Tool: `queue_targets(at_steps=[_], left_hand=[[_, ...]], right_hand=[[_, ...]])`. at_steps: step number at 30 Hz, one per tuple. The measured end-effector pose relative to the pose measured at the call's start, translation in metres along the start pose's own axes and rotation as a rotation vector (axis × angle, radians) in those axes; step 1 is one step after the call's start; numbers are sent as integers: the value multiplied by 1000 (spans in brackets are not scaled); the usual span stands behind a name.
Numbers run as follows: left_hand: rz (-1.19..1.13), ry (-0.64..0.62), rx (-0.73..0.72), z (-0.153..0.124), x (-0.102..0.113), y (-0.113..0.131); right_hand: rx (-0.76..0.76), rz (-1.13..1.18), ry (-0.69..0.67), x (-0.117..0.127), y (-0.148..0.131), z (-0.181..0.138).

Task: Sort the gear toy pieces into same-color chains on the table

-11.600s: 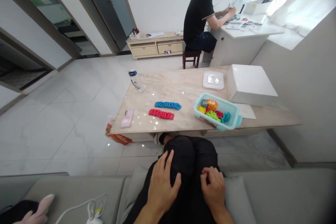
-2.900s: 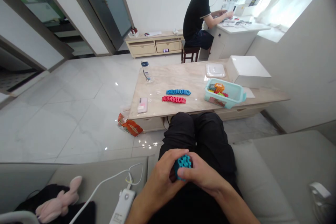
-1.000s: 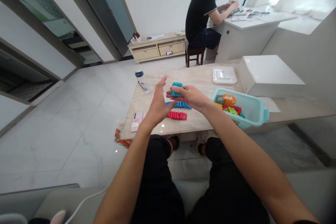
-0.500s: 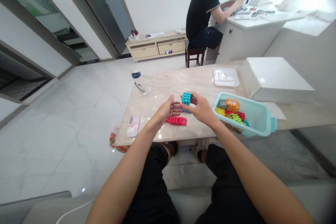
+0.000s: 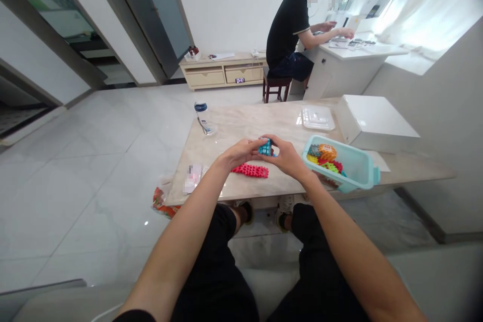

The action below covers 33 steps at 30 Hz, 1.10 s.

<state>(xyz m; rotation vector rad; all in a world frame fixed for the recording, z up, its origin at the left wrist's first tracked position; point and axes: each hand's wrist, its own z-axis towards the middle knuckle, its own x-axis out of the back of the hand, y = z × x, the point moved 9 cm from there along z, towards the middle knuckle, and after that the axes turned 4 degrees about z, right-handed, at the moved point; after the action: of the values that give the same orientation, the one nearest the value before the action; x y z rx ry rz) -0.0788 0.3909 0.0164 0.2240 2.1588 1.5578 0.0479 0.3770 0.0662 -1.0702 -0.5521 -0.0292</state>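
Between my two hands, above the table, is a blue stack of toothed plastic building pieces. My left hand grips it from the left, thumb on top. My right hand holds the right side with thumb and fingers. Fingers cover part of the stack. Just below my hands, a row of red toothed building pieces lies on the table. To the right stands a light teal basket with orange, yellow, green, red and grey pieces in its left part.
A water bottle stands at the table's far left, and a pale packet lies near the left edge. Behind the basket are a clear plastic lid or box and a white box. Another person sits at a desk beyond.
My left hand, open beside the stack before, has closed on it. The blue stack has turned between my hands. The view has tilted up a little.
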Motion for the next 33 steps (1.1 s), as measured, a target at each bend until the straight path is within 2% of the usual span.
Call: queue_targets(at_steps=[3, 6, 10, 16, 23, 26, 30, 31, 33], left_hand=[[29, -37, 19, 10, -2, -9], [51, 7, 27, 17, 3, -18], [52, 72, 24, 20, 13, -16], [6, 70, 35, 7, 28, -17], [-76, 103, 34, -6, 30, -20], [-131, 204, -2, -11, 43, -20], [-256, 504, -144, -30, 82, -21], [-288, 574, -181, -36, 92, -22], [-330, 661, -231, -49, 107, -24]], right_hand=[[-24, -11, -22, 3, 6, -2], [-41, -49, -46, 2, 13, -1], [-31, -12, -13, 4, 17, 7], [-76, 80, -30, -6, 21, 10], [-75, 125, -23, -12, 21, 12], [-84, 176, -1, -8, 22, 17], [-132, 63, 81, 4, 44, 19], [-148, -10, 65, 3, 53, 17], [-174, -187, -57, -10, 73, 12]])
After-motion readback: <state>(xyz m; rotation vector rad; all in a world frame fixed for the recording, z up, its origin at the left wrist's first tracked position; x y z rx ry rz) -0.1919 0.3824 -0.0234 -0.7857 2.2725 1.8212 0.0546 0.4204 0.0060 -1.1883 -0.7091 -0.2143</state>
